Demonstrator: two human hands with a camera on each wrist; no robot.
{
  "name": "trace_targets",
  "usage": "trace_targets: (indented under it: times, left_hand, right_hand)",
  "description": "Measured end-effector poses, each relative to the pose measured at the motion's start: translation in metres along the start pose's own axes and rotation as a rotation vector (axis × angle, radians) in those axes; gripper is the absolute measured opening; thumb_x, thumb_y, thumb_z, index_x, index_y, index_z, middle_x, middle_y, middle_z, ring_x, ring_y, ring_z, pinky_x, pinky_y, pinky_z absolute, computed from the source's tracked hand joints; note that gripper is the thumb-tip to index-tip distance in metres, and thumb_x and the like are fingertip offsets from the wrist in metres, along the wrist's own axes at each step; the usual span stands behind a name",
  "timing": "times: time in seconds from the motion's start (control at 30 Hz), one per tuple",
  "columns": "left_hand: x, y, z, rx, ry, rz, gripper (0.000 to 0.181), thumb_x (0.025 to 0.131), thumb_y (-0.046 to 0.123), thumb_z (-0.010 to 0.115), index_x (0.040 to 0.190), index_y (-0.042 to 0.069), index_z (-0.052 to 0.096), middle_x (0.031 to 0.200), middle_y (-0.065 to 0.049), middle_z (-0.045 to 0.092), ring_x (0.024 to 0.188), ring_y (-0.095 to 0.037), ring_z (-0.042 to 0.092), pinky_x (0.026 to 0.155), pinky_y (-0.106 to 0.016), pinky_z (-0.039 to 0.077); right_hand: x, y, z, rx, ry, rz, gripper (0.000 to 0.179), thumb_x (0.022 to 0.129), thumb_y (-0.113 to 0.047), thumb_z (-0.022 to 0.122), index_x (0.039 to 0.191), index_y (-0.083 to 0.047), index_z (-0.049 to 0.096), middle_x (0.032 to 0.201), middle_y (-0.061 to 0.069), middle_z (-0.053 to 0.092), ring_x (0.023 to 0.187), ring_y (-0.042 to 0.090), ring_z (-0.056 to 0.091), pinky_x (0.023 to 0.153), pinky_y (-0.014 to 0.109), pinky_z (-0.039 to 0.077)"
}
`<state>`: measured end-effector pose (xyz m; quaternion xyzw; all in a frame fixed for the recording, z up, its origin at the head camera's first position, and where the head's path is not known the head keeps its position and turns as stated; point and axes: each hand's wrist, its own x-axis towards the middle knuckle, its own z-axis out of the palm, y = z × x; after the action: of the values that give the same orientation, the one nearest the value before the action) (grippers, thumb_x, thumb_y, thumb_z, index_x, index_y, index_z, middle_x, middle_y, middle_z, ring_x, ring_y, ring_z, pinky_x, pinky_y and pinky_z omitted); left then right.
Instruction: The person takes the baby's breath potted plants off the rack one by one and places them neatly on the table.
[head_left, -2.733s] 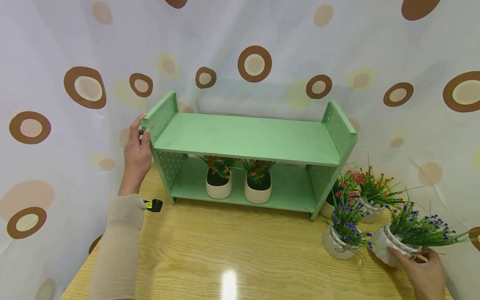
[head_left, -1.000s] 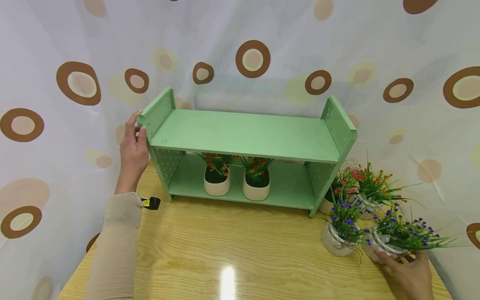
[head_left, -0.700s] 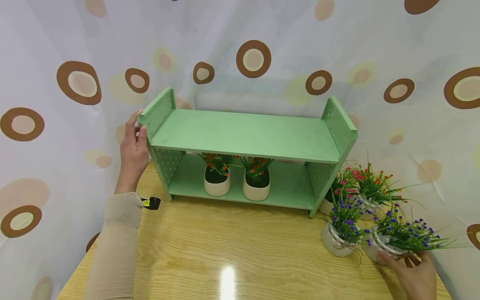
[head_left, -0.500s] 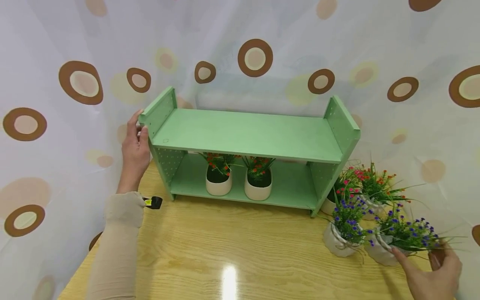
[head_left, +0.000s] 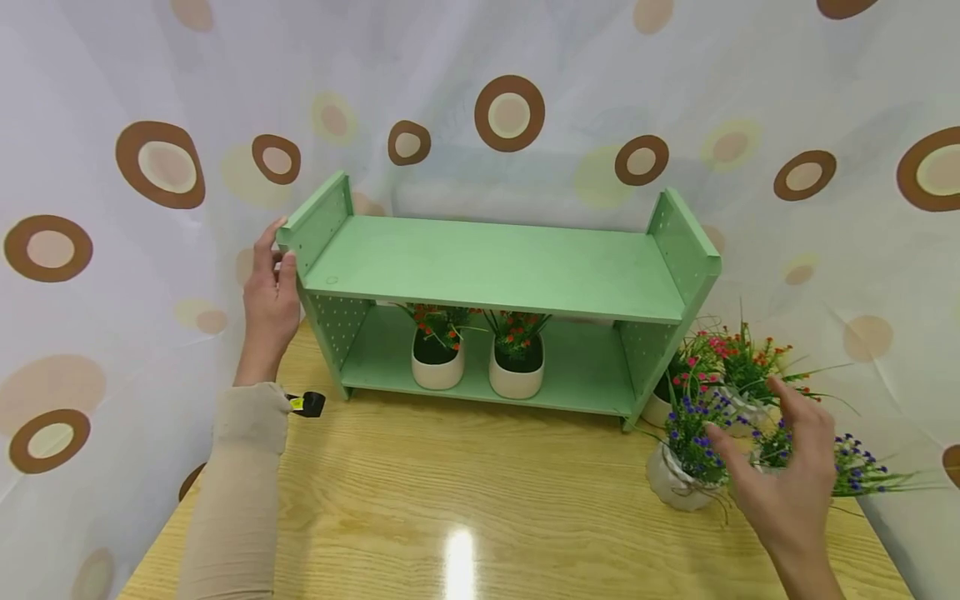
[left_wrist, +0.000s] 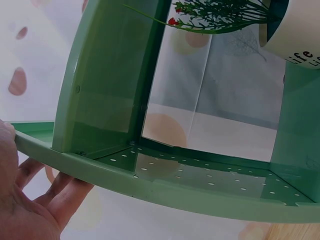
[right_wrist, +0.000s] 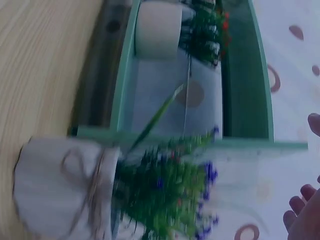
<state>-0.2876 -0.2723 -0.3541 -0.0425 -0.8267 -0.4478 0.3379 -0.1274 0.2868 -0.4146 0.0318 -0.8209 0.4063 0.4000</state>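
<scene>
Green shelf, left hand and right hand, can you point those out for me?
Green shelf (head_left: pixel 487 265): head view, on its bare upper board.
Left hand (head_left: pixel 272 310): head view, middle of the hand.
Right hand (head_left: pixel 789 492): head view, middle of the hand.

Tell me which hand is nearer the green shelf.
Left. The left hand grips the green shelf at its left end; the right hand is apart from it, near the purple flowers.

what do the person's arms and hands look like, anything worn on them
The left hand is ungloved, and a plain beige long sleeve covers that forearm, slightly creased and ending at the wrist. A small black piece with a yellow mark shows beside the cuff; whether it is worn is unclear. The right hand is also ungloved, with no sleeve in view.
</scene>
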Motion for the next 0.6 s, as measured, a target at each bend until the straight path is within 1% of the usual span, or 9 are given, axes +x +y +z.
trace_targets:
  times: [0.07, 0.17, 0.23, 0.3, 0.4, 0.5, 0.53, 0.6]
  left_hand:
    - [0.000, 0.000, 0.000, 0.000, -0.003, -0.002, 0.046, 0.113, 0.036, 0.037, 0.159, 0.036, 0.032, 0.133, -0.032, 0.055, 0.114, -0.043, 0.057, 0.093, -0.062, 0.047]
    - [0.000, 0.000, 0.000, -0.006, -0.008, -0.003, 0.046, 0.113, 0.037, 0.036, 0.159, 0.036, 0.032, 0.133, -0.033, 0.056, 0.114, -0.043, 0.057, 0.093, -0.062, 0.047]
    - [0.000, 0.000, 0.001, -0.009, -0.011, -0.004, 0.046, 0.113, 0.038, 0.036, 0.159, 0.037, 0.031, 0.133, -0.033, 0.056, 0.114, -0.043, 0.058, 0.093, -0.063, 0.047]
    - [-0.001, 0.000, 0.001, -0.007, -0.011, -0.003, 0.046, 0.113, 0.037, 0.036, 0.159, 0.037, 0.031, 0.134, -0.032, 0.056, 0.114, -0.043, 0.058, 0.093, -0.063, 0.047]
    - [0.000, -0.002, 0.002, -0.004, -0.008, -0.003, 0.046, 0.113, 0.037, 0.037, 0.159, 0.037, 0.032, 0.133, -0.032, 0.056, 0.114, -0.043, 0.058, 0.093, -0.062, 0.047]
    - [0.000, -0.002, 0.001, -0.003, -0.002, -0.001, 0.046, 0.113, 0.037, 0.037, 0.159, 0.036, 0.032, 0.133, -0.032, 0.056, 0.114, -0.043, 0.057, 0.093, -0.062, 0.047]
    - [0.000, -0.002, 0.001, -0.003, 0.000, 0.000, 0.046, 0.113, 0.037, 0.037, 0.159, 0.037, 0.032, 0.133, -0.032, 0.055, 0.114, -0.043, 0.057, 0.093, -0.062, 0.047]
    - [0.000, -0.001, 0.001, -0.004, 0.005, 0.000, 0.046, 0.113, 0.037, 0.037, 0.159, 0.037, 0.032, 0.133, -0.032, 0.055, 0.114, -0.042, 0.057, 0.093, -0.061, 0.047]
  right_hand:
    - [0.002, -0.007, 0.016, 0.044, -0.058, -0.025, 0.089, 0.071, 0.010, 0.086, 0.151, -0.011, 0.054, 0.138, -0.020, 0.046, 0.131, -0.004, 0.040, 0.111, 0.012, 0.032]
    - [0.002, -0.017, 0.039, 0.094, -0.159, -0.019, 0.087, 0.076, 0.010, 0.085, 0.152, -0.012, 0.052, 0.142, -0.005, 0.050, 0.133, -0.001, 0.043, 0.111, 0.009, 0.032]
    - [0.002, -0.021, 0.055, 0.112, -0.232, -0.005, 0.083, 0.080, 0.006, 0.084, 0.154, -0.012, 0.049, 0.143, 0.007, 0.050, 0.135, 0.009, 0.046, 0.111, 0.009, 0.032]
    - [0.002, -0.023, 0.071, 0.125, -0.313, 0.025, 0.081, 0.086, -0.003, 0.083, 0.156, -0.014, 0.046, 0.146, 0.011, 0.049, 0.138, 0.019, 0.047, 0.112, 0.010, 0.033]
    - [0.005, -0.024, 0.098, 0.174, -0.437, 0.071, 0.079, 0.092, -0.012, 0.080, 0.159, -0.012, 0.039, 0.151, 0.016, 0.045, 0.142, 0.036, 0.044, 0.119, 0.026, 0.036]
    - [0.011, -0.023, 0.128, 0.238, -0.537, 0.149, 0.080, 0.095, -0.019, 0.078, 0.160, -0.008, 0.034, 0.156, 0.019, 0.041, 0.146, 0.040, 0.040, 0.121, 0.046, 0.035]
    - [0.013, -0.023, 0.138, 0.256, -0.563, 0.174, 0.081, 0.095, -0.020, 0.078, 0.160, -0.007, 0.032, 0.158, 0.019, 0.039, 0.147, 0.041, 0.039, 0.121, 0.049, 0.034]
    - [0.018, -0.023, 0.158, 0.272, -0.608, 0.215, 0.086, 0.095, -0.022, 0.078, 0.162, -0.005, 0.028, 0.162, 0.021, 0.034, 0.150, 0.041, 0.035, 0.122, 0.051, 0.032]
